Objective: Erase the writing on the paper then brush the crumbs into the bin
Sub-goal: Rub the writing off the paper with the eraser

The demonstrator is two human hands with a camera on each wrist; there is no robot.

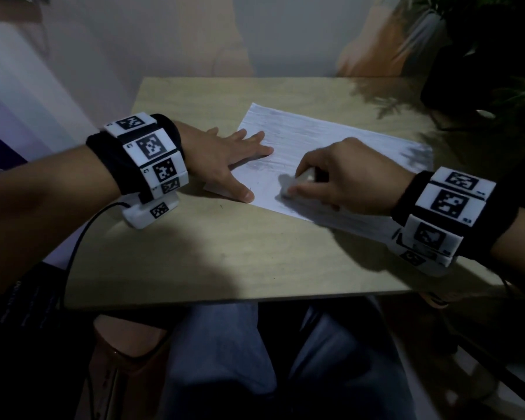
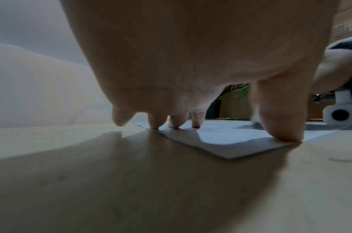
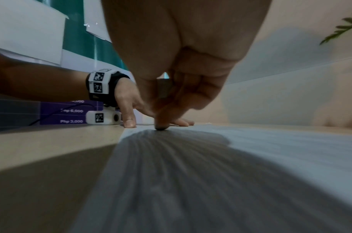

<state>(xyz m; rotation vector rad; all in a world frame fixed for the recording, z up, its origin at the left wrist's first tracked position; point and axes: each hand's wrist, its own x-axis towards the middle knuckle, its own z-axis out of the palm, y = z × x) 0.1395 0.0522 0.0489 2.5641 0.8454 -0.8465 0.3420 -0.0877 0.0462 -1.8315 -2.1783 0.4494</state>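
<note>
A white lined sheet of paper lies slanted on the light wooden table, with faint grey pencil marks near its left end. My left hand lies flat with spread, straight fingers pressing the paper's left corner; thumb and three fingertips touch the sheet. My right hand pinches a small pale eraser and holds it against the paper near the front edge. In the right wrist view the eraser shows as a dark block between the curled fingers, its tip down on the sheet.
A dark plant pot with green fronds stands at the table's far right corner. A black cable runs off the left edge from the wrist camera. My knees sit under the front edge. No bin is in view.
</note>
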